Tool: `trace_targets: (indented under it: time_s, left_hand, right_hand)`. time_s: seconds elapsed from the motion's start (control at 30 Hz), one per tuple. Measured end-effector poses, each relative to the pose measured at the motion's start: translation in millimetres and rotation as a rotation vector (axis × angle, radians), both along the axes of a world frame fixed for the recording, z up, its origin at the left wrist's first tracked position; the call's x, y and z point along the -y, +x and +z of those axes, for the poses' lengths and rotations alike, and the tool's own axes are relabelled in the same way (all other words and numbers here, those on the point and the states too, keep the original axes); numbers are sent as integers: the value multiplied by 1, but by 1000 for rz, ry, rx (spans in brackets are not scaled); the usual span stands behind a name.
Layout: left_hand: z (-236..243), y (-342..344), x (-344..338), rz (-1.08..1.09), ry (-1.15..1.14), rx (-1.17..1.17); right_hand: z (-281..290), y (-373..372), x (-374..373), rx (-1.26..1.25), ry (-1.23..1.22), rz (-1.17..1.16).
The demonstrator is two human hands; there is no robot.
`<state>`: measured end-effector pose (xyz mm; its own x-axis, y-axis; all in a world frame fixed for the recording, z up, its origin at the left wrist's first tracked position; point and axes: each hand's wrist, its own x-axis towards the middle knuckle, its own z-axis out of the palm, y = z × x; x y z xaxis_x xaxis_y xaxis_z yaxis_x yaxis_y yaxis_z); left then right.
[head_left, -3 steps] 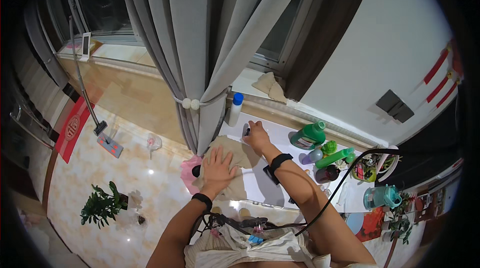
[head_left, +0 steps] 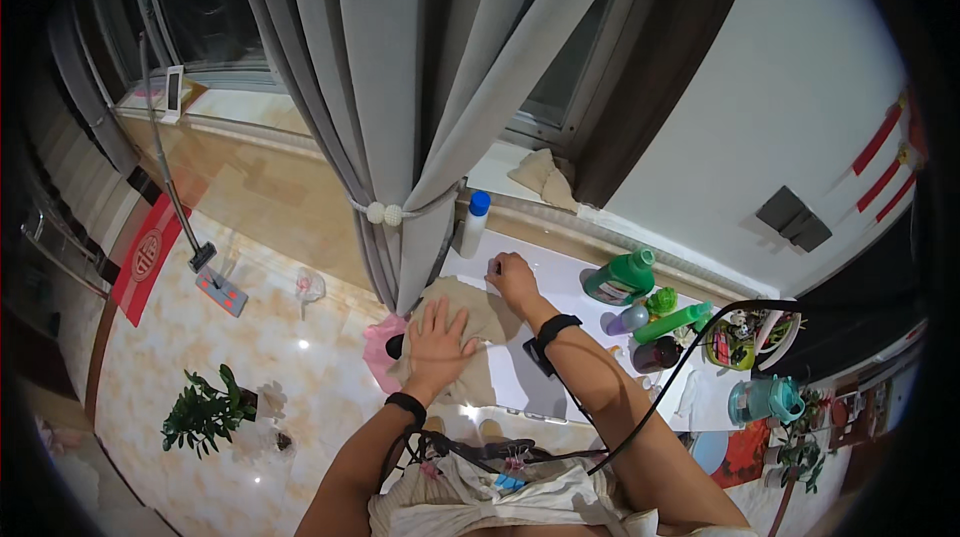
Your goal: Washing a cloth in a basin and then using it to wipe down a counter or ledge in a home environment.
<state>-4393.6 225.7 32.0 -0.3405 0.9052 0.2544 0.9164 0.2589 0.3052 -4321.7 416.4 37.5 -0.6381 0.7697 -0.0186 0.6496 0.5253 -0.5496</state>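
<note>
My left hand (head_left: 440,347) lies flat with spread fingers on a rumpled beige cloth (head_left: 480,372) on the white tabletop (head_left: 538,249). My right hand (head_left: 513,282) is curled at the cloth's upper right, closed on a small dark object (head_left: 497,268) mostly hidden by its fingers. Behind it stands a white bottle with a blue cap (head_left: 471,227). A black object (head_left: 394,347) and pink cloth (head_left: 379,365) show at the beige cloth's left. A black phone-like slab (head_left: 535,361) lies beside my right wrist.
Right of my hands are green bottles (head_left: 617,278), a purple bottle (head_left: 625,319), a dark container (head_left: 655,356) and a teal jug (head_left: 762,400). A black cable crosses my right arm. The grey curtain (head_left: 390,87) hangs behind. A mop (head_left: 222,292) and potted plant (head_left: 200,407) are at left.
The view has shifted slightly. My right fingers are a little lower and more curled, hiding more of the dark object; my left hand stays on the cloth.
</note>
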Motion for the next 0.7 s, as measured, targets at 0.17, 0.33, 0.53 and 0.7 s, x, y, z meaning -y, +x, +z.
trace_targets:
  time_s: [0.17,0.33,0.53,0.7]
  left_hand:
    - [4,0,1,-15,-6,-18]
    - [7,0,2,-4,-60,-20]
    - [7,0,0,-7,-80,-41]
    - [3,-1,0,-19,-102,-55]
  right_hand:
    - [-10,-15,-12,-327,6,-70]
    - [23,-42,-6,-97,33,-240]
    - [9,-35,2,-161,64,-235]
    - [7,-42,6,-182,-149,-269]
